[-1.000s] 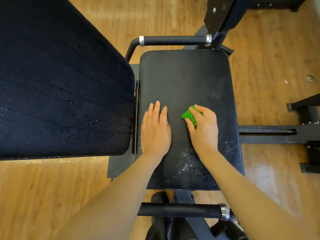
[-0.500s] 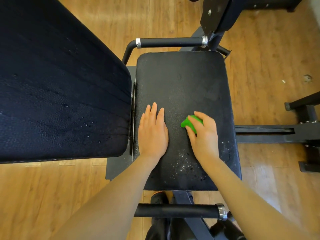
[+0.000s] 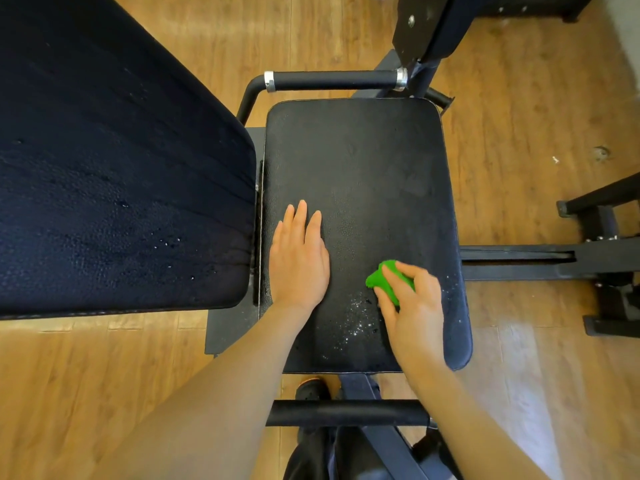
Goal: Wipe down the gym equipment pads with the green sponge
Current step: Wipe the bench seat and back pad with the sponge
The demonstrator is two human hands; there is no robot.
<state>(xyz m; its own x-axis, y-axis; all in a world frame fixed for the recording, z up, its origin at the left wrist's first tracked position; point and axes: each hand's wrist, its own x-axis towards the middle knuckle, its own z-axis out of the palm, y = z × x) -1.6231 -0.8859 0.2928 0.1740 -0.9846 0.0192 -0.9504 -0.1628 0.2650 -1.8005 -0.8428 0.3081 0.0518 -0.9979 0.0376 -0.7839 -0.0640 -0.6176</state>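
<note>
A black seat pad (image 3: 360, 161) fills the middle of the head view, with white droplets or foam near its front. My right hand (image 3: 414, 303) grips the green sponge (image 3: 379, 278) and presses it on the pad's front right part. Flat on the pad's left side lies my left hand (image 3: 298, 258), fingers straight and together. A large black back pad (image 3: 114, 174), speckled with droplets, stands to the left, apart from both hands.
A black handle bar (image 3: 332, 80) runs behind the seat pad and another handle bar (image 3: 346, 412) in front of it. Black machine frame parts (image 3: 554, 259) extend to the right over the wooden floor (image 3: 519, 116). A shoe (image 3: 311, 388) shows below the seat.
My right hand has slid the sponge back toward the pad's front right, close to the droplets. My left hand stays flat in the same place.
</note>
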